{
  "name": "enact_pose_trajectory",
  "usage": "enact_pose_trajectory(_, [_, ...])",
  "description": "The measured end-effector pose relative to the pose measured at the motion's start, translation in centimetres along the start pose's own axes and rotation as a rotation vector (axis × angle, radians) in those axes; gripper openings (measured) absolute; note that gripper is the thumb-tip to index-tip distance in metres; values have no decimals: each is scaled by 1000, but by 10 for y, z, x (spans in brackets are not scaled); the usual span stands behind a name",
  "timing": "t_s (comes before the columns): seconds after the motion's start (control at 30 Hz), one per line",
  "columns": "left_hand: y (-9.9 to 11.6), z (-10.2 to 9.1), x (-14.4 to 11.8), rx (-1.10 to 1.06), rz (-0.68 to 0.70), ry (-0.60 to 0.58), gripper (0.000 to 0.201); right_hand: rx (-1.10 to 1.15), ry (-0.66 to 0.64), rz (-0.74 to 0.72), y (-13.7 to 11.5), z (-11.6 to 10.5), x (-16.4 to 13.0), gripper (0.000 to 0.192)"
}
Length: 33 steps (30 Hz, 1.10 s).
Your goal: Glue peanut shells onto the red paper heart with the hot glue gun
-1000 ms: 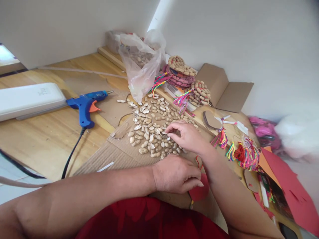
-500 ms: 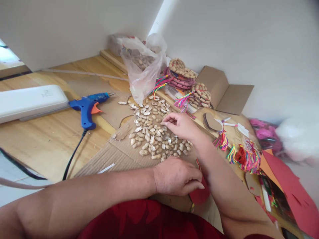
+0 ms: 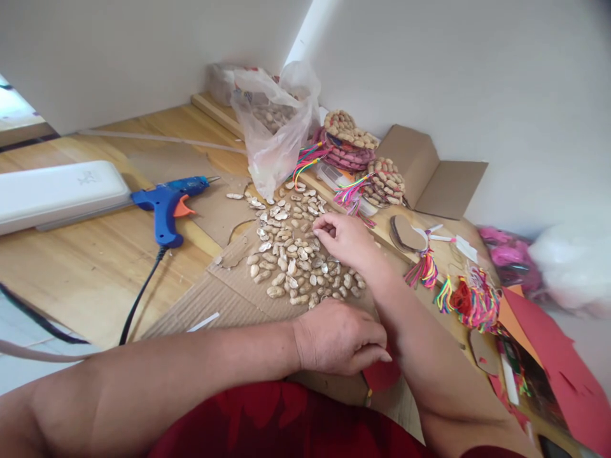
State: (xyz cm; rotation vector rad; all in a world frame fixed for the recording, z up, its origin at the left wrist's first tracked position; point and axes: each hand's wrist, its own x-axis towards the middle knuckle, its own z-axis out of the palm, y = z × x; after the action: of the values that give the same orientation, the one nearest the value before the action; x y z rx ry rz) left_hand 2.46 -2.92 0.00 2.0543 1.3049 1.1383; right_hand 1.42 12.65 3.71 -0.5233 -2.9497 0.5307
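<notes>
A right hand (image 3: 347,240), its finger and thumb tips close together, hovers over peanuts (image 3: 275,292) and split shells (image 3: 264,247) spread mid-frame on corrugated cardboard (image 3: 217,308) atop a wooden counter (image 3: 90,280); whether its grip holds one cannot be told. The left hand (image 3: 341,336) curls at lower center by a red disc (image 3: 383,376), its grip's contents hidden. The peanuts look light, dry and brittle, likely best pinched gently around the waist
</notes>
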Motion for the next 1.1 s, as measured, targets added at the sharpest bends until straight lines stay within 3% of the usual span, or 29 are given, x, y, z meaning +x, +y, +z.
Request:
enact_pose_trajectory(0.1, [0,0,0,-3,4,5,23,17,18,-56,0,-5,-8,9])
enact_pose_trajectory(0.27, [0,0,0,-12,7,2,23,-25,-83,-160,-1,-9,-23,16])
enact_pose_trajectory(0.4, [-1,2,0,-26,22,18,23,-62,-80,-173,-3,-5,-27,19])
enact_pose_trajectory(0.73, [-1,1,-1,2,15,7,24,34,-110,-49,-6,-4,-18,11])
enact_pose_trajectory(0.87, [-1,0,-1,4,5,-1,25,131,-158,90,-6,-4,-13,11])
enact_pose_trajectory(1.1, [0,0,0,14,-6,-19,26,192,-80,169,-4,0,-8,6])
